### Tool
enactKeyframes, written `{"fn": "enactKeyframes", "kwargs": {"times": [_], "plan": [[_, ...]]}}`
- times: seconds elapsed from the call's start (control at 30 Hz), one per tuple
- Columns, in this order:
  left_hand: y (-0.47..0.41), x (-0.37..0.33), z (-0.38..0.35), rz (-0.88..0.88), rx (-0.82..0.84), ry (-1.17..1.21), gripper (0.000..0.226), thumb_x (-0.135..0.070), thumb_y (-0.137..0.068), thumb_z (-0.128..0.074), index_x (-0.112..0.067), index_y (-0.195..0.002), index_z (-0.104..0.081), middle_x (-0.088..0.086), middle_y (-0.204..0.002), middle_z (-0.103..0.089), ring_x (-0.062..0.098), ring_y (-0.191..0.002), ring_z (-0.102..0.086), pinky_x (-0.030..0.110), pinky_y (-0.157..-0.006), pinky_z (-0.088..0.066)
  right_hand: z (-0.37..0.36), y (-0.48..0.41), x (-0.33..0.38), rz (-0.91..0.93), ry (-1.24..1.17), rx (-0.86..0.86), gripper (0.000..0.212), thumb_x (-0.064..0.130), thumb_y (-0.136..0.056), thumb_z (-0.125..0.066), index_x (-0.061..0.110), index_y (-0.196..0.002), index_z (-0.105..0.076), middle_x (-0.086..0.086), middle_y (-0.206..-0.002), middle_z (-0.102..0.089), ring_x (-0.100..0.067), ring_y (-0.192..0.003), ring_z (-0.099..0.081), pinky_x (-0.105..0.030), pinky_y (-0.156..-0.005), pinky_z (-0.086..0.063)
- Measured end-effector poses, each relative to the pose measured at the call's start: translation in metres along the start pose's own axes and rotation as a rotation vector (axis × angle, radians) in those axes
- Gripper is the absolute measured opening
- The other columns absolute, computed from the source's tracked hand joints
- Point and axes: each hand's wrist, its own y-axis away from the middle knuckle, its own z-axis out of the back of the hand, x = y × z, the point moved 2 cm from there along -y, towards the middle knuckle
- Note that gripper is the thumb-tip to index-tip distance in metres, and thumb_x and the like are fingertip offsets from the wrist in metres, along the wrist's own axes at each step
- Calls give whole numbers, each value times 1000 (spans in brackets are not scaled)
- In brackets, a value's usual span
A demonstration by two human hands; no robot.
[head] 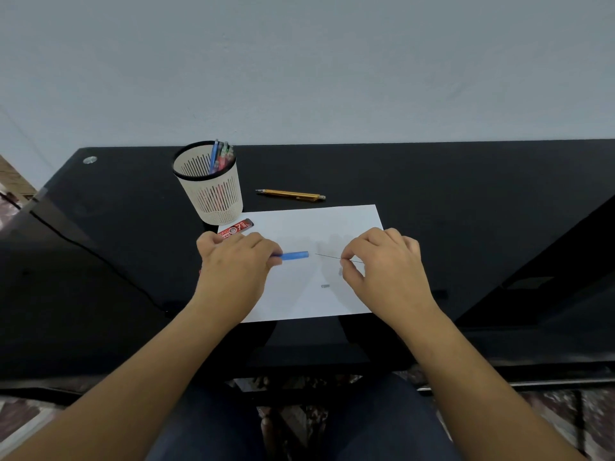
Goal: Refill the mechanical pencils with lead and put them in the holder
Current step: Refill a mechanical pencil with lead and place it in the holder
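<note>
The left hand (233,264) gripped the blue plastic mechanical pencil (294,255) with its fingers curled round the front of the barrel, so only the rear end stuck out to the right, above the white sheet of paper (316,224) on the black desk (466,194). The right hand (382,264) pinched a thin dark stick of lead (327,256) between thumb and forefinger, its free tip aimed at the pencil's end, near but not touching. Such lead looked featherlight and brittle (any sideways bend would likely snap it), so a pinch closer to the leading tip seemed wiser. The pencil, light, stiff and smooth, would be steadier held nearer its rear opening. A small grey piece (325,286), perhaps the cap, lay on the paper. The cream slotted plastic holder with a black rim (213,194) stood at the paper's far left corner, with several pencils in it. A red lead case (236,227) lay at its base, and a yellow mechanical pencil (291,194) lay on the desk just beyond the paper.
</note>
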Motion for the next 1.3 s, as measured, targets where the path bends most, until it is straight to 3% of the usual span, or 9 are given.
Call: {"fn": "enactKeyframes", "kwargs": {"times": [0.27,0.63,0.87,1.03,1.3], "plan": [[1,2,3,3,-39,1,15,-36,-91,-59,-35,-104,-68,-13,-97,-68,12,-89,-60,34,-81,-17,5,-1,4,5,-38,-25,2,26,-83,-68,26,-82,-70,6,-88,-66,-16,-85,-58,-37,-84,-40],[3,3,1,16,-47,35,19,-38,-94,-54,-36,-109,-65,-15,-103,-66,10,-93,-58,33,-84,-16,6,-3,8,-11,-49,78,13,32,-91,-58,28,-95,-70,7,-103,-64,-13,-99,-54,-35,-95,-34],[4,2,2,29,-24,54,20,-38,-95,-52,-36,-111,-64,-15,-106,-65,11,-96,-57,34,-85,-17,6,-2,9,0,-55,43,9,28,-88,-63,26,-90,-71,5,-97,-65,-15,-94,-56,-37,-90,-37],[5,3,1,1,-80,72,11,-31,-89,-63,-32,-98,-70,-12,-92,-68,14,-83,-60,36,-81,-19,3,0,8,13,-52,20,4,25,-85,-67,26,-85,-71,6,-91,-64,-16,-89,-57,-36,-86,-36],[4,-1,3,1,20,51,20,-38,-97,-49,-38,-113,-61,-16,-111,-61,8,-103,-54,35,-92,-17,3,-3,11,52,-40,108,12,30,-91,-60,28,-96,-70,6,-103,-62,-14,-102,-53,-36,-93,-33]]}}
